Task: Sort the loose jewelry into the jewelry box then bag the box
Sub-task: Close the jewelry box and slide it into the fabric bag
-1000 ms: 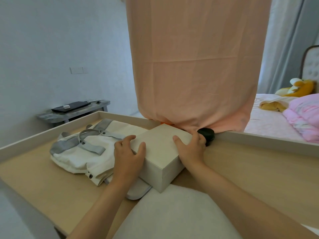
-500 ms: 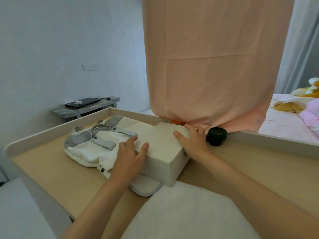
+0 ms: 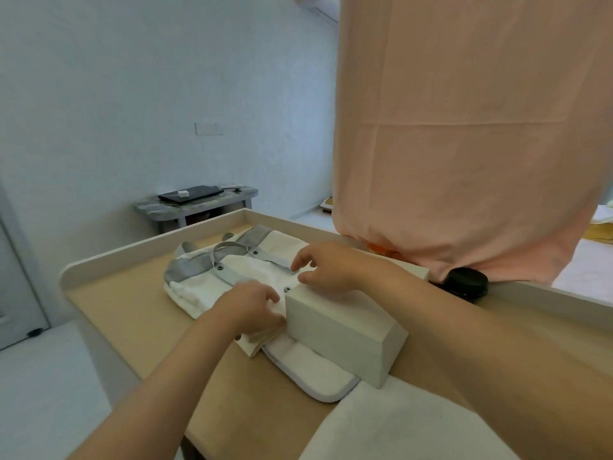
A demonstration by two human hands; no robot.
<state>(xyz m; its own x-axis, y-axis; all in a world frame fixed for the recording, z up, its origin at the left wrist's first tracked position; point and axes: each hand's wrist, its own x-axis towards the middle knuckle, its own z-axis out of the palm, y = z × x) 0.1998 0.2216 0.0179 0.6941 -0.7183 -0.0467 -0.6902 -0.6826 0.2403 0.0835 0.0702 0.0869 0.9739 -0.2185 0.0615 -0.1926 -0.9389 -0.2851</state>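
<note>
Closed cream rectangular jewelry box [image 3: 335, 330] lies flat on the tan wooden table [image 3: 132, 313], its left end on the white canvas bag with grey straps [image 3: 232, 270], its near side on a white grey-edged pad [image 3: 315, 373]. Its long visible face runs diagonally, from the left corner at the bag to the near-right. The bag lies flat, straps far-left. Left hand [image 3: 247, 305]: fingers curled, gripping the bag's edge beside the box corner. Right hand [image 3: 326, 267]: over the box's far-left corner, narrow thumb-finger gap; can't tell if it holds anything.
</note>
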